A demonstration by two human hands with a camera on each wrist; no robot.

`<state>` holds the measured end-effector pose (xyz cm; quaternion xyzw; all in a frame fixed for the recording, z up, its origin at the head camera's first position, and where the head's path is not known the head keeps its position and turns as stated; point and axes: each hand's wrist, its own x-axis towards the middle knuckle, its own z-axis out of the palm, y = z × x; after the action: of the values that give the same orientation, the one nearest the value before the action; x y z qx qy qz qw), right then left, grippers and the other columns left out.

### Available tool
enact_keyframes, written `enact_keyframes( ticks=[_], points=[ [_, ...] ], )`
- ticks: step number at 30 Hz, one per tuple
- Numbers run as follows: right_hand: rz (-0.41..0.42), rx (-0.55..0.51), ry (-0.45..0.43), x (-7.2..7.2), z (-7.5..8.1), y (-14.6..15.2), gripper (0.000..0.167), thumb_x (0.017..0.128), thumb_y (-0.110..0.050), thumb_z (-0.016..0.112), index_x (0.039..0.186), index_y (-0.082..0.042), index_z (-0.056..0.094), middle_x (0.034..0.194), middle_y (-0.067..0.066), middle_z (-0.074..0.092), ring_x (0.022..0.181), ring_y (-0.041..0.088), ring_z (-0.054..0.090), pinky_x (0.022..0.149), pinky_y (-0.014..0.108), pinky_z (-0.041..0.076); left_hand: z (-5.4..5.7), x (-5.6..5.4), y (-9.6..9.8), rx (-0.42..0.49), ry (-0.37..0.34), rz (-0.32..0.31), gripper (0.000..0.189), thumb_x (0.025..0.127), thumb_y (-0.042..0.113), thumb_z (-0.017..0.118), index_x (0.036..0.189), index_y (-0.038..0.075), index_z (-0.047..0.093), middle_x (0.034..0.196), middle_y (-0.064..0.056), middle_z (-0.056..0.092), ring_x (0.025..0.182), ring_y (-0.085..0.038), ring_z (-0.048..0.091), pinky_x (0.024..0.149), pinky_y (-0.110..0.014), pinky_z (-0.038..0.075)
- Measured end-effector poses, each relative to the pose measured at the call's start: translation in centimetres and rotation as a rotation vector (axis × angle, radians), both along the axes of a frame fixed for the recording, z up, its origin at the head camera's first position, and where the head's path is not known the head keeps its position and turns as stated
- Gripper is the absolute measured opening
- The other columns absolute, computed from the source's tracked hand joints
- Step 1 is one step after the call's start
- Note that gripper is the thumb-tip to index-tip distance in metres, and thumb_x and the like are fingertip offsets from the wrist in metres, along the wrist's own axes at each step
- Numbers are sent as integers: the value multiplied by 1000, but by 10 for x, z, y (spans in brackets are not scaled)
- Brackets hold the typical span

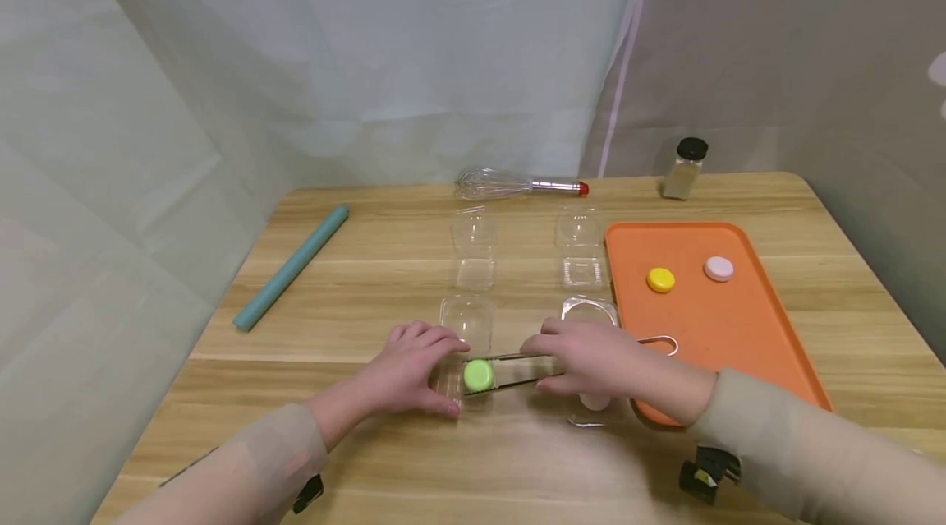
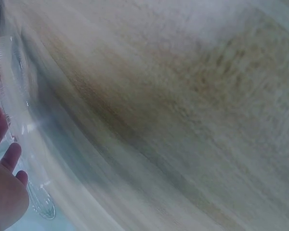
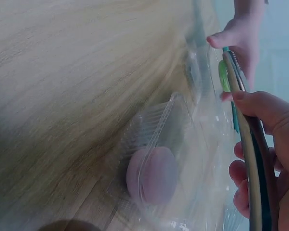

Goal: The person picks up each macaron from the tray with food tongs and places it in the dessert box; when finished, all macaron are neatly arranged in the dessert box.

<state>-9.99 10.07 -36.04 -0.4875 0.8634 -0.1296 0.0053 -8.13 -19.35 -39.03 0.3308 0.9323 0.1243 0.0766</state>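
Observation:
My right hand grips metal tongs, thumb on one arm and fingers on the other. Between the tongs' tips is a light green macaron, over the front left clear plastic container, whose lid stands folded back. My left hand rests at that container's left side, thumb toward the front and index finger toward the back, fingertips right at its rim. Under my right hand stands another clear container with a pink macaron inside; the hand partly hides it in the head view.
An orange tray on the right bears a yellow macaron and a pale pink macaron. Two more clear containers stand behind. A whisk, a black-capped jar and a teal rolling pin lie around the edges.

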Motion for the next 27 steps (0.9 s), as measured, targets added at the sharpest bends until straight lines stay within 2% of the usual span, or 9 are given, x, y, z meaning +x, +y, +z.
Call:
enact_keyframes(
  ticks=[7,15,27],
  points=[
    [-24,29,-3,2,2,-5,36,77,-34,74,109,-19,64,90,-4,58,66,12,56,52,27,45,-1,-1,0,6,1,1,79,63,60,76,127,19,54,128,2,51,112,-21,41,94,-48,27],
    [-86,114,-31,3,3,-16,36,77,-39,73,107,-23,64,88,-6,56,65,11,55,48,29,42,-2,-1,-1,15,5,1,77,64,60,76,126,19,54,127,3,51,111,-20,41,92,-46,27],
    [-139,194,-76,5,9,-30,31,77,-39,73,101,-22,63,81,-7,52,56,9,48,45,30,39,-2,1,-1,7,18,3,77,65,59,76,126,18,54,127,1,52,112,-22,42,92,-47,29]
  ],
)
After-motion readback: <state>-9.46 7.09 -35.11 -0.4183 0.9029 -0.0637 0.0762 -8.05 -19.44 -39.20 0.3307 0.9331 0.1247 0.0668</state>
